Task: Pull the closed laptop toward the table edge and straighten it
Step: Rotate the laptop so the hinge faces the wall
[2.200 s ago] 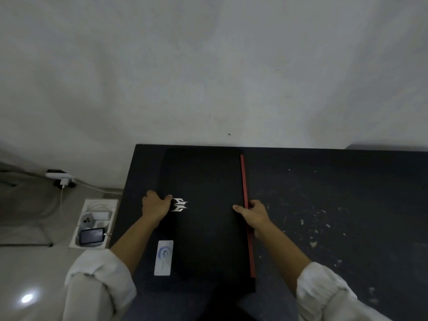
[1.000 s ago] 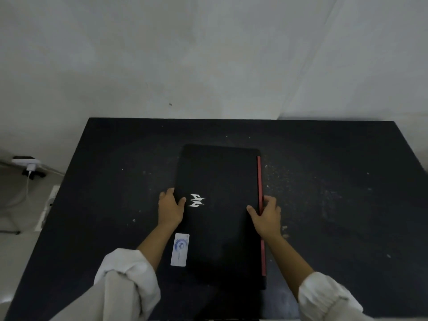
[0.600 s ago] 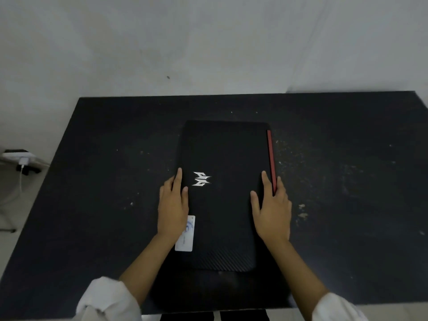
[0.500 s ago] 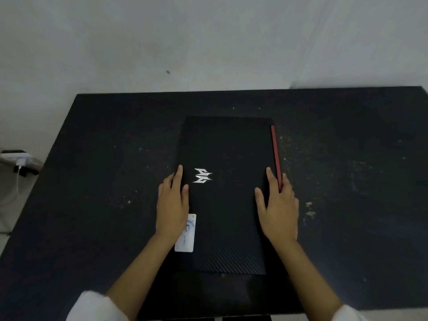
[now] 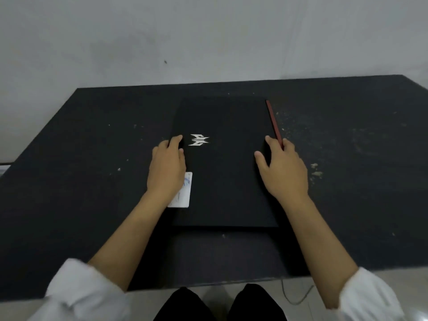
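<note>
The closed black laptop (image 5: 227, 181) lies on the black table (image 5: 92, 181) with its long side pointing away from me. It has a silver logo, a red strip along its right edge and a white sticker near its left edge. Its near short edge runs about parallel to the table's front edge, a short way back from it. My left hand (image 5: 166, 167) holds the left edge, thumb on the lid. My right hand (image 5: 282, 170) holds the right edge over the red strip, thumb and forefinger on the lid.
A pale wall stands right behind the table's far edge. Light specks and crumbs (image 5: 316, 170) dot the tabletop to the right of the laptop. My dark-trousered legs (image 5: 220, 304) and a thin cable (image 5: 296, 295) on the floor show below the front edge.
The laptop has come from the far left part of the table toward the middle and nearer to me. My fingers, flat on the lid half a second ago, now curl at its side edges.
</note>
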